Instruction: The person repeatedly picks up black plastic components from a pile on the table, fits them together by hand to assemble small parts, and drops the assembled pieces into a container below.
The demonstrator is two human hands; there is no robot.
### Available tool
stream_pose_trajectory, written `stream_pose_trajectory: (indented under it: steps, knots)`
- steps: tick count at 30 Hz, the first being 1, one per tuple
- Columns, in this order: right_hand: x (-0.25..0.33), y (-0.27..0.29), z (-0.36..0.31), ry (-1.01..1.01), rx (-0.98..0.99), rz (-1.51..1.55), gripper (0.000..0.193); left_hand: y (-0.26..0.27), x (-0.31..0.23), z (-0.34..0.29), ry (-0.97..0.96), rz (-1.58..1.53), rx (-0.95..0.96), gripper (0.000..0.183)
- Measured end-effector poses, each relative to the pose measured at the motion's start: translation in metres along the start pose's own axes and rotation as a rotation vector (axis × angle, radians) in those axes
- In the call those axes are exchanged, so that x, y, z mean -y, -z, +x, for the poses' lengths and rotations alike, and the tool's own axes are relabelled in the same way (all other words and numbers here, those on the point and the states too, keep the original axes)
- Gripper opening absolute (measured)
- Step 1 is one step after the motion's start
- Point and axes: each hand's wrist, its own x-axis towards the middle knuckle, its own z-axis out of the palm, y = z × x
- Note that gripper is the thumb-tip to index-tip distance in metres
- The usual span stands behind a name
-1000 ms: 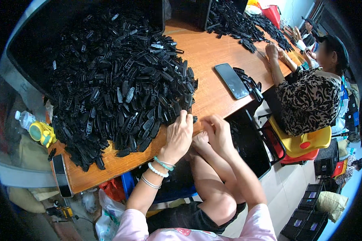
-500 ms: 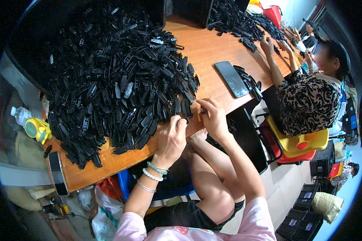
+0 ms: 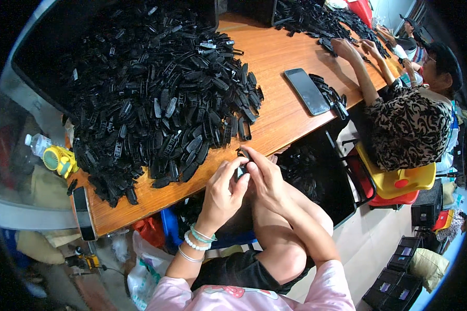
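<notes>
While fingers (image 3: pixel 260 163) hold black plastic (image 3: pixel 240 171), bare table edge (image 3: pixel 289 136) lies near.

The fingers (image 3: pixel 260 163) partly hide the small black item (image 3: pixel 239 172) they hold, its shape unclear.

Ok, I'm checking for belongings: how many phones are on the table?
2: one phone right of the black pile, another phone at the left edge of the table; others may be hidden.

Orange-brown wood table (image 3: pixel 277 67). Pale tiled floor (image 3: pixel 358 243), right side. Yellow seat (image 3: pixel 383 173) over red seat (image 3: pixel 392 200). Far wall (image 3: pixel 390 9) bluish-white, probably; washed out.
</notes>
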Motion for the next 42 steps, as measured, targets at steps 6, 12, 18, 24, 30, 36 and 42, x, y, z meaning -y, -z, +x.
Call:
stream_pose_trajectory:
  steps: [6, 12, 18, 24, 30, 36, 42]
  knots:
    - [0.020, 0.008, -0.002, -0.362, 0.091, 0.309, 0.033, 0.010, 0.004, -0.020, 0.260, -0.334, 0.012, 0.037]
    - [0.028, 0.020, -0.014, -0.044, 0.151, 0.190, 0.039, 0.028, 0.004, -0.014, -0.049, 0.003, 0.009, 0.029]
    - [0.025, 0.016, -0.015, 0.048, 0.227, -0.005, 0.043, 0.039, -0.007, -0.020, 0.139, -0.074, 0.078, 0.029]
    - [0.022, 0.015, -0.018, 0.153, 0.198, -0.119, 0.049, 0.050, -0.004, -0.008, -0.169, 0.188, 0.126, 0.029]
    - [0.016, 0.011, -0.025, 0.187, 0.153, -0.172, 0.048, 0.049, -0.007, -0.003, -0.147, 0.161, 0.193, 0.026]
    - [0.015, 0.004, -0.029, 0.161, 0.157, -0.269, 0.048, 0.026, -0.011, -0.010, 0.080, 0.055, 0.130, 0.023]
    - [0.013, 0.000, -0.024, 0.122, -0.026, -0.052, 0.043, 0.018, 0.000, -0.013, 0.337, -0.367, -0.042, 0.028]
